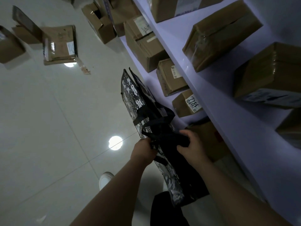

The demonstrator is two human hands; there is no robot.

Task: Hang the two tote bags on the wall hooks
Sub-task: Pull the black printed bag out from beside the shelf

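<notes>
A black tote bag with a white pattern (132, 93) stands upright against the white shelving, low in the middle of the head view. A second dark bag (192, 180) seems to lie flat against it on the shelf side; I cannot tell them apart clearly. My left hand (143, 150) is closed on the black straps at the bag's top edge. My right hand (190, 144) grips the black handle loop (162, 136) beside it. No wall hooks are visible.
White shelving (203, 88) runs along the right, holding several cardboard boxes (218, 35). More boxes (60, 44) lie scattered on the glossy tiled floor (48, 128) at the upper left. My white shoe (105, 179) is below the hands.
</notes>
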